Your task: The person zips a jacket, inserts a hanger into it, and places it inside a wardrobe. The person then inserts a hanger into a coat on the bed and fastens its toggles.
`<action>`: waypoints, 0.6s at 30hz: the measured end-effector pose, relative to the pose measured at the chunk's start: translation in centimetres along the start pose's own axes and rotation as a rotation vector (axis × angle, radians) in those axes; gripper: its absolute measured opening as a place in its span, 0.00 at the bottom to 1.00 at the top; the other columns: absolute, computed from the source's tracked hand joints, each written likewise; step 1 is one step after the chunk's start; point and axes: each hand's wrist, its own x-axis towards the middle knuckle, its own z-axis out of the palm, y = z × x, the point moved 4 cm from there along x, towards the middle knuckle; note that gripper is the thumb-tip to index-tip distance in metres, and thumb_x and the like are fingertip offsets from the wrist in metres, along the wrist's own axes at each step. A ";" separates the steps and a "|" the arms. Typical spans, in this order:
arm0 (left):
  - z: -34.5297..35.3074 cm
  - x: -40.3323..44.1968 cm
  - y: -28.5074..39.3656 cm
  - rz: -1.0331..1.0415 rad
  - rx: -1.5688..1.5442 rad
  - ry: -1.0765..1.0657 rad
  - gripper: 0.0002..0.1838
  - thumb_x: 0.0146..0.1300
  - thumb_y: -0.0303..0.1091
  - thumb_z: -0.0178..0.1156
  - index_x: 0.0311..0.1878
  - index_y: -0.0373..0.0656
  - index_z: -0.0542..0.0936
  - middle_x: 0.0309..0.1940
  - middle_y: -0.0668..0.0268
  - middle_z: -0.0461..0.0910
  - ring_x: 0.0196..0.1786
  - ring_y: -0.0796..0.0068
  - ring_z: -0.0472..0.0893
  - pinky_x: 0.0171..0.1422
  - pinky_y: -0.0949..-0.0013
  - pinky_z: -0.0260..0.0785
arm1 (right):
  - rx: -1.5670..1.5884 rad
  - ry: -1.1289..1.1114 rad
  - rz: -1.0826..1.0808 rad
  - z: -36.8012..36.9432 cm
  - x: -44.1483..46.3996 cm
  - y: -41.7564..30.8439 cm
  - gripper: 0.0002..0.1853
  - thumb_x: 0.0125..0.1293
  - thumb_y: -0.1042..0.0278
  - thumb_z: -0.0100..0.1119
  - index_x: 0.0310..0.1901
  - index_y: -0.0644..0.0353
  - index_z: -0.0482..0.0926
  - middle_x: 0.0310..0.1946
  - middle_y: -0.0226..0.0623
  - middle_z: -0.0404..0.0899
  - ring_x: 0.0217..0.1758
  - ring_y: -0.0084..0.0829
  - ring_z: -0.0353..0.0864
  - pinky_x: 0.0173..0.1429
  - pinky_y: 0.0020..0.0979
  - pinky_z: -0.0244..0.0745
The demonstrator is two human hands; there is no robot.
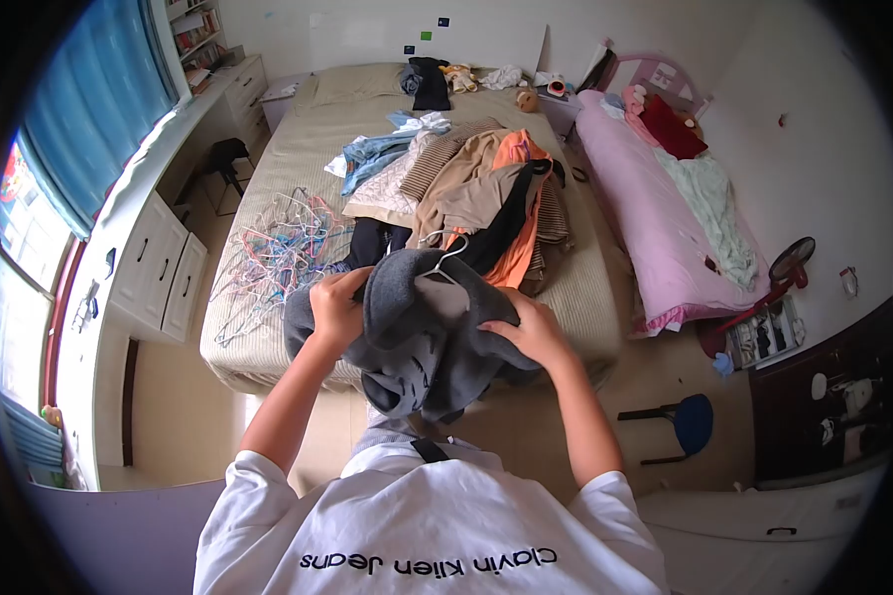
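My left hand (337, 315) is closed on the left side of a dark grey sweatshirt (407, 327). On the other side, my right hand (528, 329) grips the same sweatshirt near its shoulder, thumb on top. A white hanger (448, 260) sits in the neck opening, its hook sticking out toward the bed. The sweatshirt hangs bunched in front of my body, over the bed's near edge. Just beyond it lies a heap of clothes (466, 193) in beige, orange, black and denim blue. Left of the heap is a tangled pile of hangers (283, 248).
The bed (258, 347) has a striped beige cover. A smaller pink bed (645, 218) stands to the right, near a fan (792, 260). A blue stool (693, 424) is on the floor at right. White cabinets (149, 253) line the window side.
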 end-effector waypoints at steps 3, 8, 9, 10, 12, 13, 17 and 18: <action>-0.1 0.1 0.4 0.030 0.022 -0.050 0.14 0.40 0.29 0.64 0.35 0.43 0.83 0.23 0.57 0.80 0.26 0.57 0.79 0.31 0.65 0.71 | -0.109 0.233 -0.079 0.4 -0.7 0.3 0.20 0.52 0.53 0.67 0.39 0.59 0.77 0.28 0.42 0.80 0.32 0.45 0.80 0.33 0.37 0.73; -1.7 1.3 2.4 0.187 0.075 -0.095 0.15 0.40 0.31 0.64 0.36 0.42 0.82 0.22 0.60 0.79 0.25 0.60 0.79 0.30 0.66 0.69 | -0.179 0.533 -0.270 -2.7 -1.1 -2.7 0.16 0.46 0.57 0.71 0.28 0.59 0.78 0.20 0.38 0.77 0.22 0.41 0.77 0.26 0.35 0.70; -2.2 1.7 2.8 0.215 0.077 -0.062 0.15 0.40 0.31 0.63 0.36 0.42 0.82 0.23 0.61 0.79 0.25 0.61 0.79 0.30 0.66 0.69 | -0.202 0.553 -0.301 -3.5 -1.1 -3.5 0.16 0.46 0.58 0.71 0.28 0.59 0.78 0.19 0.38 0.77 0.22 0.41 0.77 0.26 0.35 0.69; -2.7 2.0 3.3 0.242 0.079 -0.030 0.15 0.40 0.31 0.63 0.36 0.41 0.81 0.23 0.61 0.79 0.25 0.62 0.79 0.30 0.66 0.68 | -0.225 0.572 -0.332 -4.2 -1.1 -4.2 0.15 0.45 0.58 0.72 0.28 0.59 0.78 0.19 0.37 0.76 0.21 0.40 0.77 0.26 0.35 0.69; -3.3 2.5 3.6 0.278 0.096 -0.002 0.15 0.40 0.31 0.62 0.37 0.41 0.81 0.23 0.63 0.78 0.25 0.63 0.79 0.29 0.66 0.67 | -0.250 0.592 -0.362 -5.1 -0.9 -5.3 0.15 0.44 0.59 0.72 0.28 0.59 0.77 0.19 0.36 0.76 0.21 0.40 0.77 0.26 0.34 0.69; -3.4 2.8 3.5 0.287 0.111 -0.007 0.15 0.40 0.31 0.62 0.37 0.40 0.81 0.22 0.63 0.78 0.25 0.63 0.78 0.29 0.66 0.67 | -0.253 0.594 -0.361 -5.3 -0.6 -5.7 0.15 0.44 0.60 0.72 0.28 0.59 0.77 0.19 0.36 0.77 0.21 0.39 0.77 0.26 0.34 0.69; -3.1 3.1 2.2 0.313 0.149 -0.054 0.17 0.40 0.31 0.61 0.38 0.40 0.80 0.22 0.64 0.77 0.25 0.63 0.78 0.30 0.66 0.67 | -0.242 0.576 -0.355 -5.0 0.8 -5.3 0.16 0.43 0.60 0.73 0.28 0.59 0.77 0.20 0.36 0.77 0.22 0.38 0.77 0.27 0.33 0.70; -3.0 3.1 1.8 0.320 0.147 -0.056 0.16 0.40 0.31 0.61 0.38 0.40 0.80 0.22 0.64 0.77 0.25 0.63 0.78 0.30 0.65 0.67 | -0.228 0.561 -0.346 -4.9 1.1 -5.4 0.16 0.43 0.60 0.74 0.28 0.59 0.77 0.20 0.36 0.78 0.22 0.38 0.78 0.27 0.33 0.70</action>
